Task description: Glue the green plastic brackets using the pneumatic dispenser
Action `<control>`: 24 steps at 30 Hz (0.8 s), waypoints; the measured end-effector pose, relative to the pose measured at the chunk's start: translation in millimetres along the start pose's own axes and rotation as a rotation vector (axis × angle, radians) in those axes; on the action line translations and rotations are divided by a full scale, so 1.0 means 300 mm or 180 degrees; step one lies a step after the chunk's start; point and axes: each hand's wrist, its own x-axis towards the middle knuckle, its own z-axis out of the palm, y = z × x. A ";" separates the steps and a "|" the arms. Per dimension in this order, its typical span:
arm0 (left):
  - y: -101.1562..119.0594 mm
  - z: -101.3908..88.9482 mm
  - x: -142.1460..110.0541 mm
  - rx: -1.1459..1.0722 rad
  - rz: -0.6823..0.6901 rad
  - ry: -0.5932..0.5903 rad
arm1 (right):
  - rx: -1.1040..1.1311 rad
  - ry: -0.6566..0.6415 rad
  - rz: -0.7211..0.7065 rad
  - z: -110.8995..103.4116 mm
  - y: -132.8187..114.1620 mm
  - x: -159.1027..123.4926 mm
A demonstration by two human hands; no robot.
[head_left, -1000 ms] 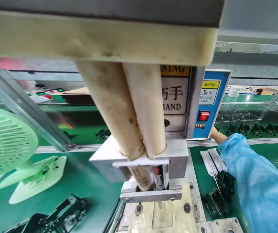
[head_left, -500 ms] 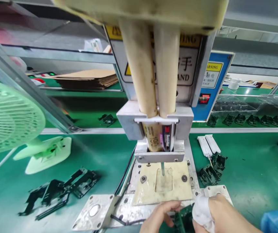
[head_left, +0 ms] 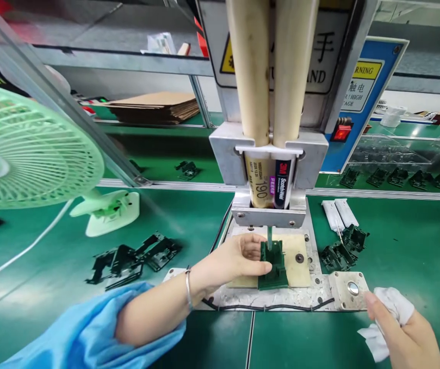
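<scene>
My left hand [head_left: 248, 259] holds a dark green plastic part [head_left: 273, 271] by its left edge. The part lies over the cream fixture plate [head_left: 300, 277], right under the thin dispensing nozzle [head_left: 270, 237] of a glue machine. Above it, a metal holder clasps a twin adhesive cartridge [head_left: 270, 179]. Near the right push button [head_left: 353, 289] is my right hand [head_left: 400, 323], its fingers closed round a crumpled white tissue [head_left: 391, 312]. The index finger points at the button; whether it touches I cannot tell.
Black plastic parts [head_left: 135, 259] lie at left beside a light green fan [head_left: 31, 148]. On the right are dark parts [head_left: 345, 248] and a white twin cartridge [head_left: 339, 214]. A blue box [head_left: 370, 102] with a red switch stands behind; cardboard sheets [head_left: 154, 105] are stacked on a shelf.
My left hand has carried the green part from the front edge onto the plate beneath the nozzle. My right hand has let go of the part and moved right with the tissue.
</scene>
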 end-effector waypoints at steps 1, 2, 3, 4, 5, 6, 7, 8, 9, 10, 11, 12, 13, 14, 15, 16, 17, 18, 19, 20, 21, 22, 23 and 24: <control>0.001 -0.003 0.013 0.0191 0.0182 0.0063 | 0.0017 0.0047 0.0000 -0.002 0.008 0.010; -0.001 -0.004 0.023 0.0425 0.0365 0.0138 | 0.0030 0.0088 0.0009 -0.004 0.015 0.019; -0.003 -0.006 0.029 0.0682 0.0543 0.0204 | 0.0034 0.0129 0.0029 -0.006 0.021 0.028; -0.006 -0.008 0.031 0.0948 0.0706 0.0228 | 0.0034 0.0166 0.0052 -0.007 0.026 0.036; -0.006 -0.011 0.030 0.1230 0.0855 0.0209 | 0.0021 0.0202 0.0068 -0.008 0.030 0.044; -0.005 -0.015 0.026 0.1530 0.0978 0.0150 | -0.0008 0.0235 0.0075 -0.008 0.034 0.050; 0.000 -0.021 0.020 0.1823 0.1067 0.0088 | -0.0044 0.0256 0.0067 -0.006 0.038 0.056; 0.006 -0.027 0.012 0.2098 0.1126 0.0069 | -0.0077 0.0268 0.0053 -0.003 0.042 0.062; 0.014 -0.033 0.006 0.2351 0.1155 0.0089 | -0.0099 0.0265 0.0033 0.000 0.046 0.066; 0.021 -0.040 0.000 0.2562 0.1153 0.0115 | -0.0105 0.0247 0.0012 0.005 0.049 0.070; 0.028 -0.046 -0.003 0.2704 0.1129 0.0134 | -0.0097 0.0226 -0.0010 0.010 0.052 0.073; 0.032 -0.051 -0.003 0.2771 0.1097 0.0133 | -0.0071 0.0215 -0.0028 0.016 0.054 0.075; 0.035 -0.055 -0.001 0.2769 0.1082 0.0093 | -0.0029 0.0224 -0.0043 0.022 0.055 0.077; 0.034 -0.057 0.003 0.2701 0.1099 0.0018 | 0.0027 0.0251 -0.0052 0.027 0.056 0.077; 0.031 -0.057 0.009 0.2561 0.1134 -0.0083 | 0.0090 0.0290 -0.0052 0.032 0.056 0.077; 0.025 -0.056 0.016 0.2363 0.1167 -0.0207 | 0.0146 0.0338 -0.0046 0.036 0.057 0.077; 0.018 -0.055 0.023 0.2134 0.1198 -0.0326 | 0.0184 0.0380 -0.0035 0.039 0.059 0.077; 0.009 -0.053 0.030 0.1903 0.1215 -0.0436 | 0.0204 0.0408 -0.0024 0.040 0.061 0.077; 0.000 -0.052 0.037 0.1695 0.1219 -0.0514 | 0.0197 0.0435 -0.0020 0.040 0.064 0.077; -0.009 -0.051 0.041 0.1529 0.1215 -0.0549 | 0.0170 0.0457 -0.0023 0.039 0.068 0.078; -0.017 -0.050 0.044 0.1414 0.1206 -0.0554 | 0.0133 0.0474 -0.0031 0.037 0.071 0.078; -0.022 -0.052 0.043 0.1358 0.1186 -0.0528 | 0.0098 0.0481 -0.0032 0.034 0.074 0.078; -0.024 -0.055 0.038 0.1369 0.1134 -0.0487 | 0.0061 0.0484 -0.0019 0.031 0.075 0.079; -0.024 -0.061 0.026 0.1438 0.1053 -0.0412 | 0.0017 0.0497 0.0004 0.029 0.075 0.080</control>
